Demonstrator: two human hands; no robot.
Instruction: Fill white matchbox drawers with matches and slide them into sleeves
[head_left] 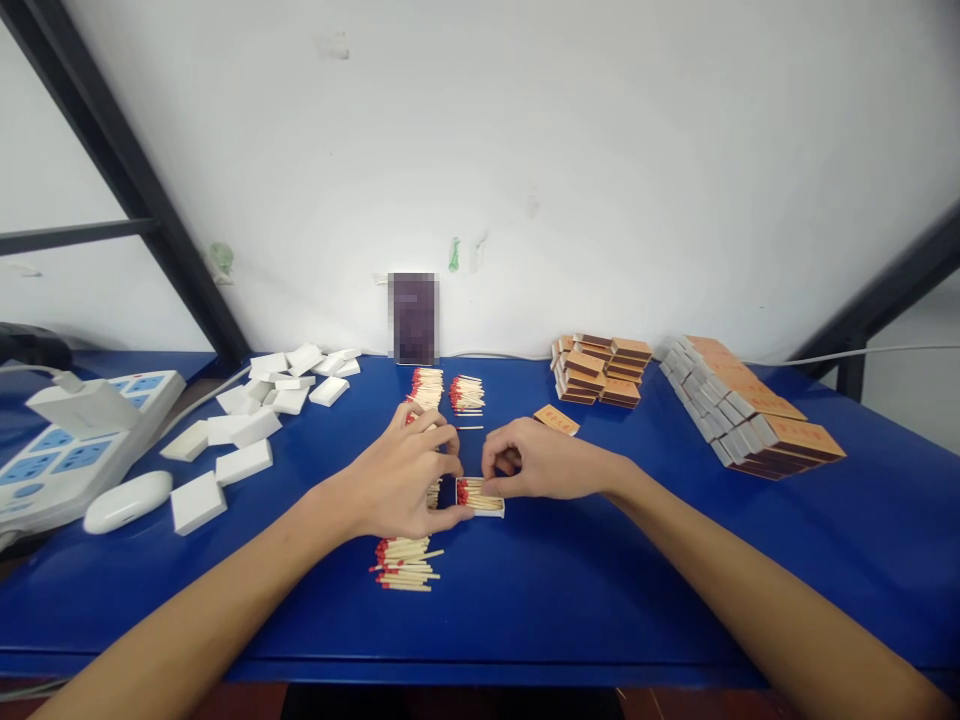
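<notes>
A small white matchbox tray (491,513) lies on the blue table, filled with red-tipped matches (480,494). My left hand (405,470) has its thumb and fingers bent around the tray's left end, gripping it. Over the tray's right side is my right hand (544,460), fingers curled in and thumb tip at the matches; whether it pinches any is hidden. Loose matches (409,563) lie in a heap in front of my left hand. Beyond it sits another heap of matches (428,385), partly covered by my fingers, and a smaller pile (467,393) lies to its right.
White trays (244,461) are scattered at left, near a white oval object (127,501) and a power strip (150,420). An orange sleeve (556,420) lies beyond my right hand. Stacked matchboxes (600,370) and a larger matchbox block (757,410) stand at right. A pixelated dark rectangle (414,318) is at the wall.
</notes>
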